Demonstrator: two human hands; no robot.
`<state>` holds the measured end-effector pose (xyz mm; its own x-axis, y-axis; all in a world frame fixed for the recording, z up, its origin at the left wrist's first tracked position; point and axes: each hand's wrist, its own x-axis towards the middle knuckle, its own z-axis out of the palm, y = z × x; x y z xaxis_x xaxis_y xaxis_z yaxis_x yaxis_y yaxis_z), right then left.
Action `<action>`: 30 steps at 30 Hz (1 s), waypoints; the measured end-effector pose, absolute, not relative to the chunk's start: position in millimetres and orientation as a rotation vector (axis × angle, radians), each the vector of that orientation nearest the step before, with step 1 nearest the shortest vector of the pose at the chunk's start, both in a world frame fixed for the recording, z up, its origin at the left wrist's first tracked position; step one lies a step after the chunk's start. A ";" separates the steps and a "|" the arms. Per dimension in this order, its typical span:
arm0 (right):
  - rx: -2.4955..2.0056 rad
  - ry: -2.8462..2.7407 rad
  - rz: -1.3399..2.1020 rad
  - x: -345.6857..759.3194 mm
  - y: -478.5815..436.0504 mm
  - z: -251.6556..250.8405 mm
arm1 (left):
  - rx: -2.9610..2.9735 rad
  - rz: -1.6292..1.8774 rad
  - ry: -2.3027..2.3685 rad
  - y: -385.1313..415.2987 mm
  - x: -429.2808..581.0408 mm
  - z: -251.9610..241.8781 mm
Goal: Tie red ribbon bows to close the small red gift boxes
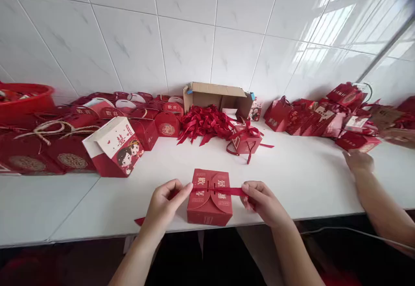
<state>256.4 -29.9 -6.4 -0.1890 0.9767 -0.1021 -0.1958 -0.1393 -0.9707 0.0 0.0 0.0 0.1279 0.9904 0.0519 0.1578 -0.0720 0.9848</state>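
Left hand (166, 200) and right hand (264, 201), fingers curled, each pinching the narrow dark-red cloth ribbon (234, 191) between thumb and forefinger, the spread grip presumably keeping it taut. Between them, under the ribbon, the squarish dark-red cardboard box (210, 216) with pale lettering rests on the white desk (285, 169): left hand at its nine o'clock, right hand at three. Beyond, toward twelve, a heap of red ribbons (206, 123).

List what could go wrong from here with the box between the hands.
The red gift box sits near the front edge of the white table, so a hard tug could pull it off. The red ribbon, held by the left hand and right hand, might slip sideways if pulled unevenly.
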 end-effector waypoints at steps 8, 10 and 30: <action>-0.700 -1.185 1.445 263.8 -41.8 22.0 | 1.768 1.393 1.371 -16.9 7.1 23.9; -0.731 -1.196 1.410 261.6 -43.3 33.0 | 1.991 1.401 1.287 -25.0 20.6 33.7; -1.140 -1.675 1.037 213.2 -18.6 56.1 | 2.262 1.692 1.308 0.8 48.1 66.4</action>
